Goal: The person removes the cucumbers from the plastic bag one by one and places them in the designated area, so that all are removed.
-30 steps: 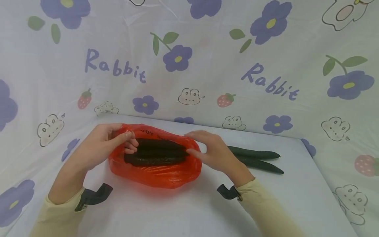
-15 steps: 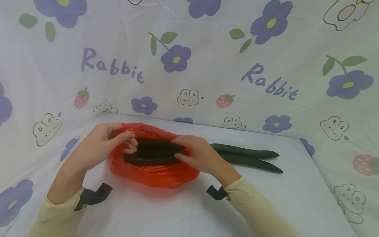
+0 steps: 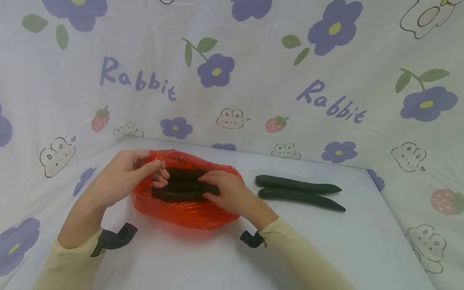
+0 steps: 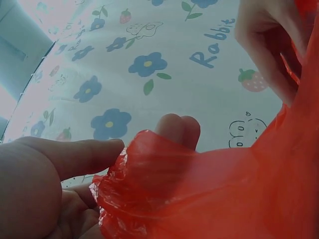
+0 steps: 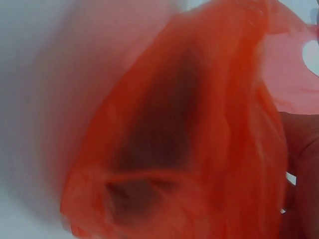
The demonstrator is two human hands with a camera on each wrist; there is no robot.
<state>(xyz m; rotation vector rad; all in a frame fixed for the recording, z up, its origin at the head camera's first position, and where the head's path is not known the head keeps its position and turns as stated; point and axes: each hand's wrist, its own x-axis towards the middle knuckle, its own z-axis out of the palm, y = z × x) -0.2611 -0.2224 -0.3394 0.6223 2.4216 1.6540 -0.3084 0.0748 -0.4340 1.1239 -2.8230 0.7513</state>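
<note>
A: Way into the red bag (image 3: 188, 219)?
B: From above only, mid-mouth. Left hand (image 3: 130, 173) blocks the left end, right hand (image 3: 228, 193) the right. Dark cucumbers (image 3: 185, 195) lie right under the gap.
A: From the front?
B: Open tabletop (image 3: 181, 262) between left sleeve (image 3: 67, 266) and right sleeve (image 3: 301, 253), up to the bag wall.
A: Right side?
B: Narrow lane between bag and loose cucumber pair (image 3: 297, 185); right wrist cuts its near end. Wider room beyond the pair.
A: Rear?
B: Thin strip, then patterned cloth (image 3: 261, 80).

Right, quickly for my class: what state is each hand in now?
Left hand: closed, pinching the red bag.
Right hand: at the bagged cucumbers; whether it grips them cannot be told.
</note>
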